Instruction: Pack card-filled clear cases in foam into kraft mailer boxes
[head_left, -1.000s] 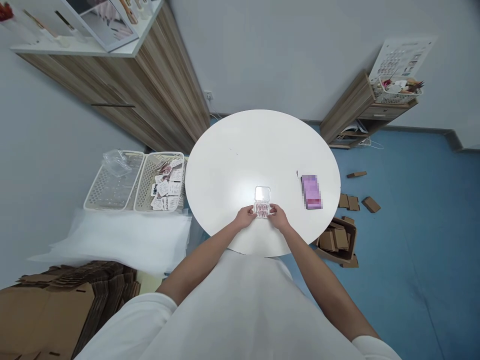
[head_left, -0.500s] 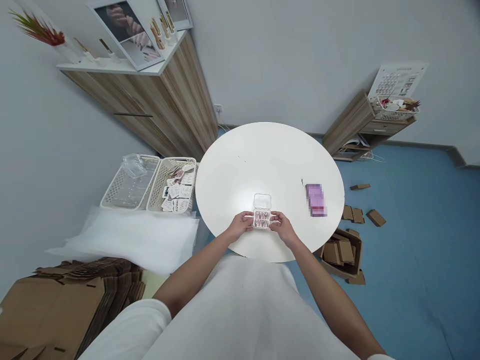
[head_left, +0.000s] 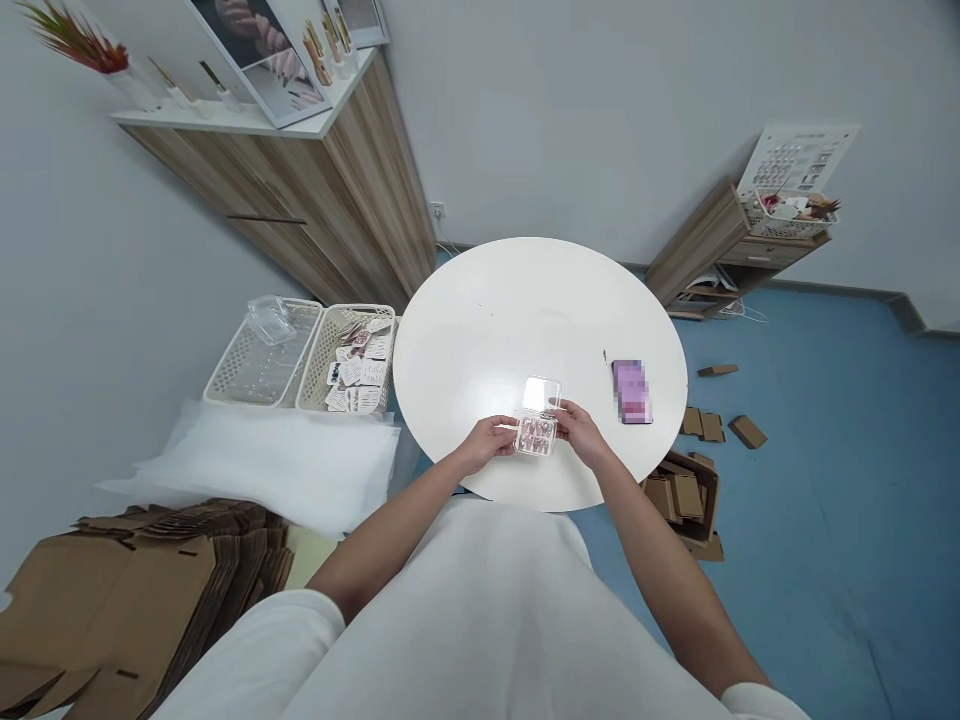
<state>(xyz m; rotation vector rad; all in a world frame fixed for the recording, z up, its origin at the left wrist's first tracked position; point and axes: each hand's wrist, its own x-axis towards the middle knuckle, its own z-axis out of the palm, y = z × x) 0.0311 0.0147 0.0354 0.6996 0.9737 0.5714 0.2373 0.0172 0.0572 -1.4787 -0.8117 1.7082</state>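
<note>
A small clear plastic case [head_left: 536,437] of pinkish press-on nails is between my hands, near the front of the round white table [head_left: 480,345]. Its transparent lid [head_left: 541,393] stands open on the far side, and the nails lie in rows in the base. My left hand [head_left: 487,443] grips the left edge of the base with thumb and fingers. At the right side, my right hand [head_left: 579,432] has its fingers at the hinge and lid edge, gripping the case there. To the right lies a purple, pixelated flat item [head_left: 631,391].
Left of the table stand a white basket [head_left: 306,380] of printed cards and another basket [head_left: 217,375] with clear bags. White sheets [head_left: 262,455] and stacked flat cardboard [head_left: 112,590] are nearer me. A carton of small brown boxes [head_left: 684,497] sits on the floor at right.
The case has shifted slightly right and turned a little. My right hand has moved up from the base's side to the hinge and lid edge; my left still grips the left edge.
</note>
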